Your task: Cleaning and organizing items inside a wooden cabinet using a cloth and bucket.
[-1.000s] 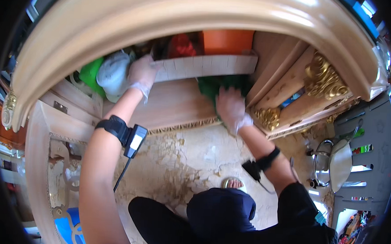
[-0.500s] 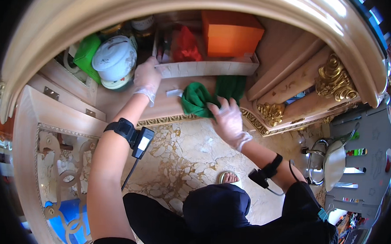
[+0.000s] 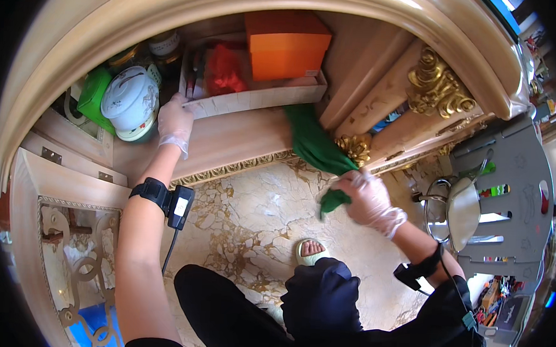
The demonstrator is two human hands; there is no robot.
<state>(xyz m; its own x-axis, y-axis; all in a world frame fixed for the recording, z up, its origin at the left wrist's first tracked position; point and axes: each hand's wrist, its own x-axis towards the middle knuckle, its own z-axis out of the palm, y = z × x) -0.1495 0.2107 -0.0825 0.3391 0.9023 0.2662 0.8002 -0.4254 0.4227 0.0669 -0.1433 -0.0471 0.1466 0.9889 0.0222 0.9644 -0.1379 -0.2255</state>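
In a thin clear glove, my left hand (image 3: 175, 123) grips the near left corner of a shallow whitish box (image 3: 256, 101) on the cabinet shelf. This box holds a red plastic bundle (image 3: 225, 70) and an orange box (image 3: 285, 45). My right hand (image 3: 372, 198), gloved too, is closed around a green cloth (image 3: 317, 144) over the floor. The cloth stretches from the shelf's right end, beside the shallow box, down to my fist, and a loose end dangles below it. Left of my left hand stands a white lidded pot (image 3: 130, 96).
Beside the pot are a green box (image 3: 95, 95) and a jar (image 3: 164, 44). An open cabinet door (image 3: 27, 223) stands at the left. Gilded carving (image 3: 439, 88) juts out on the right, near a grey rack (image 3: 511, 167) with pans. Below lies a marble floor (image 3: 237, 228).
My right hand has closed on the green cloth and drawn it right and toward me, off the shelf's front. My left hand stays on the box corner. The view has shifted right.
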